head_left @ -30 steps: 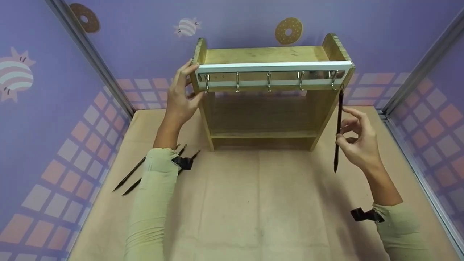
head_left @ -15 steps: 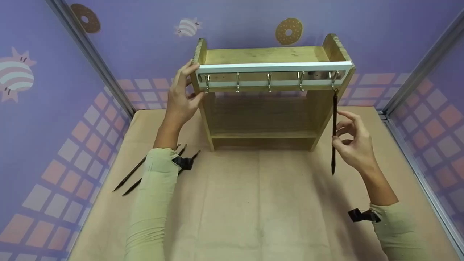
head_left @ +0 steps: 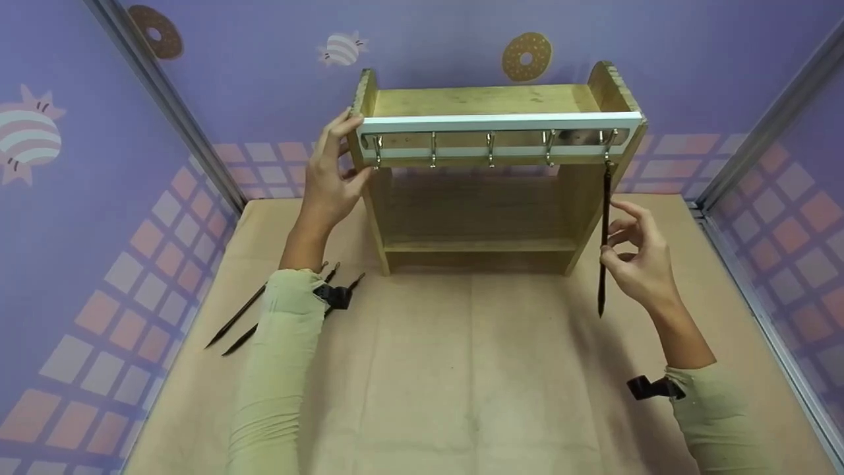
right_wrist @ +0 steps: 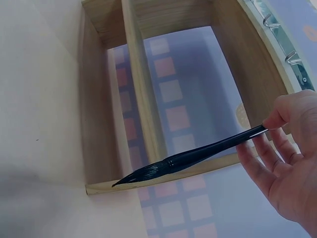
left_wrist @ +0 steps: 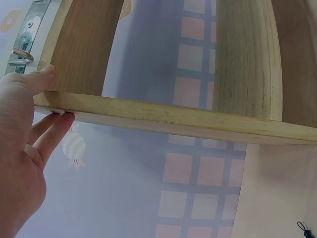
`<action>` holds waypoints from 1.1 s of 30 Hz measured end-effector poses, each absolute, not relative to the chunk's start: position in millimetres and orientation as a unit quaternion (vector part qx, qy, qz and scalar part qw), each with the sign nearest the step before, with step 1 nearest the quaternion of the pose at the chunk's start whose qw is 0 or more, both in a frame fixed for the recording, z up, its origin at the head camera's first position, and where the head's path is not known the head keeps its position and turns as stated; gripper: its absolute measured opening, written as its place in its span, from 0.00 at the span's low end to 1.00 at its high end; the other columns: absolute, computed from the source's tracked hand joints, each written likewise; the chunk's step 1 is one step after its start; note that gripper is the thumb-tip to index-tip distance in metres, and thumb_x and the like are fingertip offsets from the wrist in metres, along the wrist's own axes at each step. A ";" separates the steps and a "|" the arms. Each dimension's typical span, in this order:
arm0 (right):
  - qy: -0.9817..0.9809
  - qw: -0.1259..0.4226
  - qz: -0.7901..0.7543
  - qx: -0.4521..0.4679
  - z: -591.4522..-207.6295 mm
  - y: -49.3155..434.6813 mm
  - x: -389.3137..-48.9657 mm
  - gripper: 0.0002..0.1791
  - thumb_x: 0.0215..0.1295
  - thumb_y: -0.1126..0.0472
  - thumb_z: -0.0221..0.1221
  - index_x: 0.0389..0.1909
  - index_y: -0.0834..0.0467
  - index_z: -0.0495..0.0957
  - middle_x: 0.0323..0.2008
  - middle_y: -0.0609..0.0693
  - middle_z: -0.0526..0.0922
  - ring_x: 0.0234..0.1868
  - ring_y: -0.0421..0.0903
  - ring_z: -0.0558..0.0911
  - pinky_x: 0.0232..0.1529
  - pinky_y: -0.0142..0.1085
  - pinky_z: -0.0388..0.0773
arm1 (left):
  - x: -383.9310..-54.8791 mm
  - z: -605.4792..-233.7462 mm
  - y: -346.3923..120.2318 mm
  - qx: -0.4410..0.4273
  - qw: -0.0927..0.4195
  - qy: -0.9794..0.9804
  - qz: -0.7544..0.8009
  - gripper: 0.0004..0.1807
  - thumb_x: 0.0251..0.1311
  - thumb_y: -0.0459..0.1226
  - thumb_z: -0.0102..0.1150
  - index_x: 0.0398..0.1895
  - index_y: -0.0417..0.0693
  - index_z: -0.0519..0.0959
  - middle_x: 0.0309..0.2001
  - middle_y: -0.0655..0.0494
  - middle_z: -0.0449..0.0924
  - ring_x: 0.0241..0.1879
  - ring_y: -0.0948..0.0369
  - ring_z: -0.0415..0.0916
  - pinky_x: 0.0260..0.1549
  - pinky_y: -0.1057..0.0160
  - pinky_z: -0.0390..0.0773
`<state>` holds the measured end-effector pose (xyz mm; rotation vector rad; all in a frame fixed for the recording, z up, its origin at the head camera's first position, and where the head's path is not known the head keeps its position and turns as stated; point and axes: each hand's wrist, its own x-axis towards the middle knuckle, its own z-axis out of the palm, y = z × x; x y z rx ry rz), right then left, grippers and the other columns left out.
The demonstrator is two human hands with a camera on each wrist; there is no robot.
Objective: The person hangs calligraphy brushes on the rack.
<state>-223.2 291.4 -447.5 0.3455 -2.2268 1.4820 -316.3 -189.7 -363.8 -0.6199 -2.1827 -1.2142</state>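
Observation:
My right hand [head_left: 643,264] pinches a dark calligraphy brush [head_left: 602,284] by its handle, tip down. The brush's loop end is at the rightmost hook [head_left: 608,148]; whether the loop is over the hook is too small to tell. In the right wrist view the dark bristle tip of the brush [right_wrist: 143,173] is pointed. A white rack [head_left: 461,122] with several metal hooks runs across the top front of a wooden shelf [head_left: 481,247]. My left hand [head_left: 333,175] grips the shelf's upper left side, thumb in front and fingers on the outer face.
More dark brushes [head_left: 237,320] lie at the left on the cloth-covered table [head_left: 422,369], partly hidden under the left forearm. Patterned purple walls [head_left: 435,39] stand close behind the shelf and on both sides.
My right hand has moved left with the brush, bringing its loop end from right of the last hook to the hook's lower end. The left hand and shelf stay still.

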 end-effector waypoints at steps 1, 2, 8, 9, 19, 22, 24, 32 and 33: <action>-0.805 0.219 0.537 0.124 -448.2 291.1 -223.7 0.41 0.63 0.87 0.55 0.78 0.62 0.73 0.45 0.41 0.79 0.40 0.33 0.85 0.30 0.20 0.82 | -316.4 -363.8 -189.8 -0.232 0.281 -0.815 -0.451 0.37 0.70 0.23 0.70 0.80 0.45 0.70 0.87 0.36 0.63 0.76 0.38 0.80 0.59 0.44 0.93; -0.805 0.217 0.538 0.123 -448.9 290.7 -224.1 0.41 0.64 0.87 0.55 0.79 0.62 0.73 0.45 0.42 0.79 0.41 0.33 0.84 0.30 0.20 0.82 | -316.5 -363.9 -190.0 -0.233 0.281 -0.815 -0.450 0.37 0.70 0.23 0.70 0.80 0.45 0.70 0.87 0.35 0.63 0.76 0.38 0.80 0.59 0.43 0.93; -0.802 0.210 0.545 0.123 -454.9 289.4 -227.4 0.41 0.65 0.86 0.55 0.80 0.62 0.72 0.46 0.42 0.78 0.42 0.34 0.84 0.32 0.21 0.83 | -318.0 -365.0 -189.7 -0.237 0.287 -0.811 -0.451 0.37 0.69 0.22 0.69 0.79 0.43 0.71 0.86 0.33 0.63 0.77 0.37 0.78 0.64 0.42 0.90; -0.801 0.210 0.547 0.125 -456.2 289.2 -228.2 0.41 0.65 0.86 0.55 0.80 0.62 0.72 0.46 0.41 0.79 0.42 0.34 0.84 0.32 0.21 0.83 | -318.3 -364.9 -189.6 -0.236 0.287 -0.810 -0.453 0.37 0.68 0.21 0.69 0.79 0.43 0.71 0.86 0.33 0.63 0.78 0.37 0.77 0.64 0.41 0.90; -0.793 0.197 0.563 0.126 -469.1 286.0 -236.0 0.40 0.63 0.86 0.55 0.79 0.66 0.71 0.42 0.41 0.87 0.40 0.33 0.86 0.35 0.22 0.84 | -317.2 -364.3 -189.8 -0.230 0.281 -0.812 -0.457 0.38 0.68 0.21 0.70 0.80 0.44 0.70 0.86 0.34 0.63 0.77 0.38 0.79 0.61 0.45 0.92; -0.785 0.183 0.579 0.123 -472.9 284.2 -237.2 0.40 0.63 0.86 0.55 0.78 0.68 0.70 0.42 0.43 0.87 0.41 0.34 0.88 0.38 0.22 0.86 | -317.0 -364.2 -190.0 -0.230 0.282 -0.814 -0.454 0.38 0.68 0.22 0.70 0.80 0.44 0.70 0.86 0.34 0.63 0.77 0.38 0.79 0.62 0.46 0.92; -0.781 0.174 0.587 0.121 -475.9 283.1 -238.0 0.39 0.64 0.86 0.56 0.78 0.70 0.70 0.42 0.41 0.87 0.43 0.35 0.89 0.41 0.23 0.87 | -316.9 -364.0 -190.1 -0.229 0.281 -0.815 -0.452 0.38 0.68 0.22 0.70 0.80 0.44 0.70 0.86 0.35 0.63 0.77 0.38 0.79 0.63 0.47 0.91; -0.785 0.142 0.596 0.098 -487.6 282.2 -239.5 0.38 0.70 0.81 0.62 0.80 0.68 0.68 0.48 0.32 0.86 0.51 0.34 0.89 0.49 0.23 0.87 | -318.1 -364.2 -189.9 -0.234 0.286 -0.815 -0.446 0.38 0.69 0.22 0.70 0.80 0.44 0.70 0.86 0.34 0.63 0.79 0.38 0.75 0.68 0.47 0.89; -0.787 0.135 0.595 0.093 -488.7 282.4 -239.3 0.38 0.71 0.80 0.63 0.81 0.68 0.67 0.51 0.34 0.86 0.52 0.34 0.88 0.50 0.23 0.87 | -318.1 -364.2 -189.9 -0.236 0.288 -0.814 -0.445 0.37 0.69 0.22 0.70 0.80 0.43 0.70 0.86 0.34 0.63 0.80 0.39 0.75 0.68 0.46 0.89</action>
